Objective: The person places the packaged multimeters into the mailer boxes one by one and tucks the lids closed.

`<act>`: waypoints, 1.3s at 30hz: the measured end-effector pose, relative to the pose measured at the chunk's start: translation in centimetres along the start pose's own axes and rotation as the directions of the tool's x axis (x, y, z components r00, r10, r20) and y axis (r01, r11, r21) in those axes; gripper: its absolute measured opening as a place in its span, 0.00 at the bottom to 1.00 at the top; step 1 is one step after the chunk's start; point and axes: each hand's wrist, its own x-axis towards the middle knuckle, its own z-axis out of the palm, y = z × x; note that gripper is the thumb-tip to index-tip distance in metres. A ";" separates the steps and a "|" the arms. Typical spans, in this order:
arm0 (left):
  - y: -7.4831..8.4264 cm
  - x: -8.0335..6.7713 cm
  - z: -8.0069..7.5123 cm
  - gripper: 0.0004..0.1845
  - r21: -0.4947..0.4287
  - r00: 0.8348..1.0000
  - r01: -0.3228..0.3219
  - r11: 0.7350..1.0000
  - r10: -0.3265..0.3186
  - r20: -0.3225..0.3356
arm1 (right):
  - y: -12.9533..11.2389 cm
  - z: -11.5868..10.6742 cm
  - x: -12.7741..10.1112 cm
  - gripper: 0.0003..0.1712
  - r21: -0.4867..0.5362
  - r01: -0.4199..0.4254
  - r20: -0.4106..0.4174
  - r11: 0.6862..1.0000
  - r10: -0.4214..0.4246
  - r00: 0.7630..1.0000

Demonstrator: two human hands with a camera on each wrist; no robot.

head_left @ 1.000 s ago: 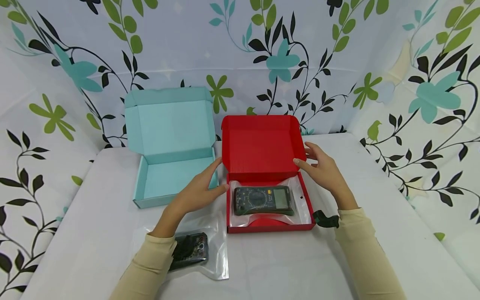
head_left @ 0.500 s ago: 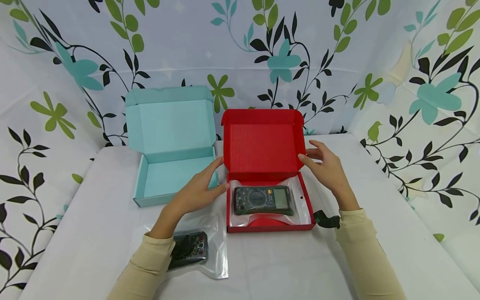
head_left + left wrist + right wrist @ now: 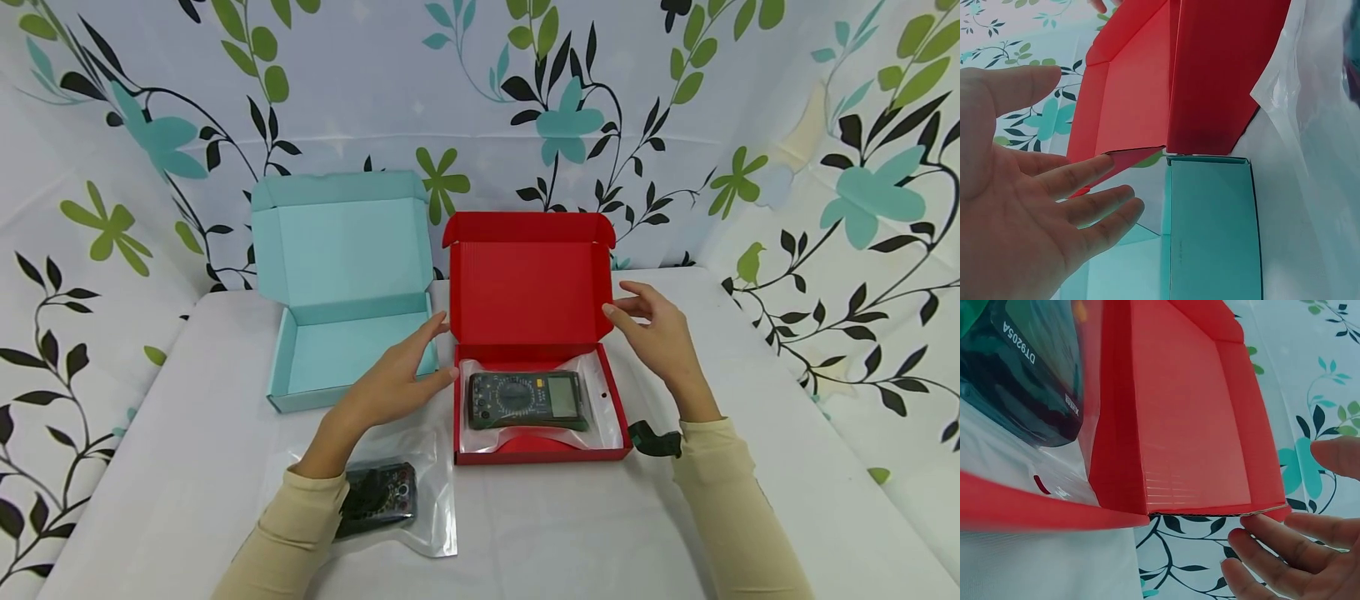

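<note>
Currently both hands are flanking the upright lid of the red box [image 3: 528, 287]; left hand [image 3: 393, 379] and right hand [image 3: 652, 337] are staying loose-fingered, gripping nothing. Bagged multimeter [image 3: 525, 400] is lying inside. Closing likely needs both palms on the lid edges.

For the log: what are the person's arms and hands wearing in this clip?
Both arms wear plain beige long sleeves, close-fitting, ending at the wrists. The left hand and right hand are bare: no gloves, rings or watch visible. A dark strap-like piece shows by the right cuff.
</note>
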 end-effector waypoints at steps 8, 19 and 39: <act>0.3 -0.1 -0.1 0.47 0.005 1.000 0.007 1.000 -0.007 -0.001 | 0.0 0.0 0.1 0.34 0.015 -0.017 -0.053 1.000 0.018 0.998; 0.4 -0.3 -0.2 0.47 0.009 1.000 -0.013 1.000 0.013 -0.001 | -0.1 0.1 0.2 0.35 0.062 -0.015 -0.075 0.998 0.020 0.997; 0.4 -0.4 -0.2 0.42 -0.043 0.995 -0.101 0.994 0.102 0.010 | -0.3 0.1 0.3 0.38 0.120 -0.014 -0.089 0.993 0.025 0.996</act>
